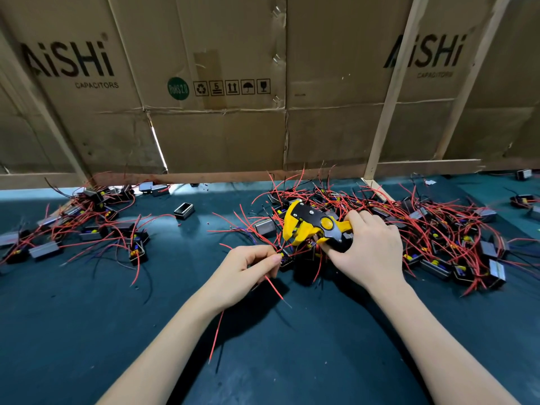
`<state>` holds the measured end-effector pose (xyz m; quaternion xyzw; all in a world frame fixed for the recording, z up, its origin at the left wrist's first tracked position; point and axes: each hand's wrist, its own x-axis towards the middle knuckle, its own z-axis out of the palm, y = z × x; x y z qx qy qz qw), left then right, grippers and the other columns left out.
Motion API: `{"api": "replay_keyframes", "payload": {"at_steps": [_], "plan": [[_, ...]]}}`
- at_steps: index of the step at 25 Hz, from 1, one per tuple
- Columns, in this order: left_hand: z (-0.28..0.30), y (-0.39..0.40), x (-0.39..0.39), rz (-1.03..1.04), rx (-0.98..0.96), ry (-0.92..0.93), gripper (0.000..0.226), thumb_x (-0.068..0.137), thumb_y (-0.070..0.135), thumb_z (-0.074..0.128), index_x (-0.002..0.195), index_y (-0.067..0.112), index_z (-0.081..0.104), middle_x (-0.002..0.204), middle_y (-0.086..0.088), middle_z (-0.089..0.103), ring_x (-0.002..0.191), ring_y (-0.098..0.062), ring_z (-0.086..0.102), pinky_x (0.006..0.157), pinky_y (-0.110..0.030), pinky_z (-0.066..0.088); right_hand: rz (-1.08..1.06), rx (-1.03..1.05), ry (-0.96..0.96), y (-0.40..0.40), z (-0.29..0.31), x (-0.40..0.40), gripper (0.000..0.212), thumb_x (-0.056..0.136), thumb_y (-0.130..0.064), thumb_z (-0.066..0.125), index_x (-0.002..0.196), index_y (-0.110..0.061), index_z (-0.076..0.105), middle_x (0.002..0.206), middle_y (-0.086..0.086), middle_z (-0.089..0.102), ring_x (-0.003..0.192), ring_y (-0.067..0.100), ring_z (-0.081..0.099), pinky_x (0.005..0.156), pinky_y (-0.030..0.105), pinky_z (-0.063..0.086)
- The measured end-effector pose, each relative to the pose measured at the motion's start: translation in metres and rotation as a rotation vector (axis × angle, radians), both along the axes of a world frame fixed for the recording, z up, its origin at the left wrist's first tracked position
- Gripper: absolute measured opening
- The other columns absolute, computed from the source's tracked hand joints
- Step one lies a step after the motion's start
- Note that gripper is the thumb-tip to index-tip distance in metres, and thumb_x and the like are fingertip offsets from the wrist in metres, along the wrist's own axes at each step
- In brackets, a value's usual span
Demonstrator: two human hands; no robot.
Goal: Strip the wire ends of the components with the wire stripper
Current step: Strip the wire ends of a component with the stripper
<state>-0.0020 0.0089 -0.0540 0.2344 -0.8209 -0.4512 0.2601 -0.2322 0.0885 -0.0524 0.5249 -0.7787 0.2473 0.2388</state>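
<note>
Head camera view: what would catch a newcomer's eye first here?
The yellow-and-black wire stripper, gripped by the right hand at centre, stands out most. Around it sprawl tangles of red wires on small boxed components across the dark green mat. The left hand pinches one red wire.

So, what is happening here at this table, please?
A person is stripping wire ends. The right hand grips a yellow and black wire stripper, its head pointing left. The left hand pinches a red wire of a small black component just below the tool; the wire does not look to be in the jaws yet. Piles of similar components with red wires lie on the dark green table, to the right and to the left.
</note>
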Motion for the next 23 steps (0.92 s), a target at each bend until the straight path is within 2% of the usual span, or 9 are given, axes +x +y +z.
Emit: {"api": "replay_keyframes", "payload": {"at_steps": [11,15,23], "plan": [[0.0018,0.0050,0.0013,-0.101,-0.010,-0.018,0.033,0.100,0.032,0.050,0.070,0.018,0.054,0.059,0.004,0.041,0.053,-0.011,0.033,0.051,-0.020,0.029,-0.067,0.060,0.139,0.0012,-0.0014,0.0007,0.064,0.061,-0.063,0.075,0.094,-0.010,0.061,0.092,0.007,0.062,0.090,0.032,0.058,0.077,0.042,0.040],[0.0015,0.0043,0.0003,-0.067,-0.030,-0.011,0.035,0.100,0.031,0.050,0.072,0.011,0.054,0.059,0.001,0.041,0.053,-0.012,0.033,0.052,-0.019,0.029,-0.019,0.033,0.114,0.0013,-0.0002,-0.0040,0.060,0.062,-0.061,0.075,0.092,-0.011,0.061,0.089,0.004,0.062,0.087,0.030,0.058,0.074,0.039,0.039],[0.0024,0.0061,0.0000,-0.077,-0.024,-0.007,0.035,0.101,0.028,0.048,0.073,0.008,0.054,0.058,0.006,0.039,0.053,-0.011,0.033,0.051,-0.020,0.029,0.007,0.025,0.111,0.0007,0.0012,-0.0013,0.053,0.060,-0.059,0.078,0.079,-0.013,0.061,0.075,0.002,0.062,0.076,0.029,0.062,0.068,0.037,0.039]]}}
